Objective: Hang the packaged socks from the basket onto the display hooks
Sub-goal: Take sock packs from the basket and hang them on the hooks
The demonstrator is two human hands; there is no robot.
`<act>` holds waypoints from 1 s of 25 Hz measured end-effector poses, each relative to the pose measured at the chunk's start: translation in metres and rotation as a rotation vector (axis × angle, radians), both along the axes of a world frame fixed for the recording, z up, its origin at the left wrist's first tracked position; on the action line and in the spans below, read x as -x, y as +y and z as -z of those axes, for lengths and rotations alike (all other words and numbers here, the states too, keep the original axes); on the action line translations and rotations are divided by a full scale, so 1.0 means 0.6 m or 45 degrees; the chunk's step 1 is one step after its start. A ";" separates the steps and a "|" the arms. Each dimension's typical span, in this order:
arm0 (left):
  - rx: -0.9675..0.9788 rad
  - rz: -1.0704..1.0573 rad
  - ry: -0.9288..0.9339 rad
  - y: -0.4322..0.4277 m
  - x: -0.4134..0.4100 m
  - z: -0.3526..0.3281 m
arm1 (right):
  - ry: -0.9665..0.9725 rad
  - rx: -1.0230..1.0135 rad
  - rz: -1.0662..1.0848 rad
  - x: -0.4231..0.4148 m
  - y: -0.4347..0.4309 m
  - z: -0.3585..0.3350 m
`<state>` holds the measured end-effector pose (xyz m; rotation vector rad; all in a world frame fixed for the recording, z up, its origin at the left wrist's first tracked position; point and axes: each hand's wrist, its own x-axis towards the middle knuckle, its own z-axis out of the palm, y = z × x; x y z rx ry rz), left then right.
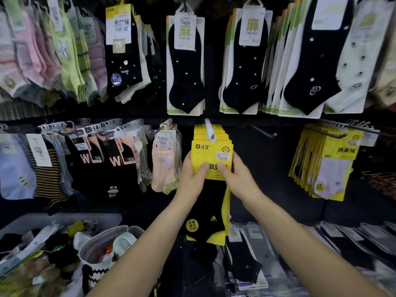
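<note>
Left hand (pixel 192 176) and right hand (pixel 241 175) fingers behind sock pack (pixel 211 154), basket (pixel 64 218) cropped

The single wide-angle view comes from the person's head and faces forward and a little downward, square on to a dark sock display wall at close range. Both forearms enter from the bottom edge and rise to mid-frame. There the left grip (pixel 194 174) and right grip (pixel 240 176) hold a yellow sock pack (pixel 212 155) just under the tip of a hook (pixel 209 127) near the centre. An upper row of socks (pixel 185 67) fills the top of the frame, and a basket (pixel 96 218) lies in the lower left corner. The edges bow and blur.
</note>
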<state>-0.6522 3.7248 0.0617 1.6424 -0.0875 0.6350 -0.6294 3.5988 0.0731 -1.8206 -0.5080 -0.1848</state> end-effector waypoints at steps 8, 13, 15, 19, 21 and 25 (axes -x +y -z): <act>0.425 0.052 0.098 -0.004 -0.026 -0.014 | 0.380 -0.436 -0.240 -0.035 -0.007 0.002; 0.588 0.185 0.113 -0.009 -0.023 -0.015 | 0.516 -0.545 -0.292 -0.055 0.003 0.006; 0.599 0.114 0.102 0.004 -0.038 -0.024 | 0.522 -0.591 -0.223 -0.074 -0.002 -0.005; 0.797 0.191 0.243 0.029 -0.092 -0.071 | 0.573 -0.499 -0.123 -0.100 0.002 -0.041; 0.729 0.247 0.261 0.032 -0.102 -0.079 | 0.546 -0.416 -0.106 -0.106 0.008 -0.049; 0.662 0.317 0.277 0.033 -0.108 -0.071 | 0.463 -0.286 -0.103 -0.108 0.012 -0.055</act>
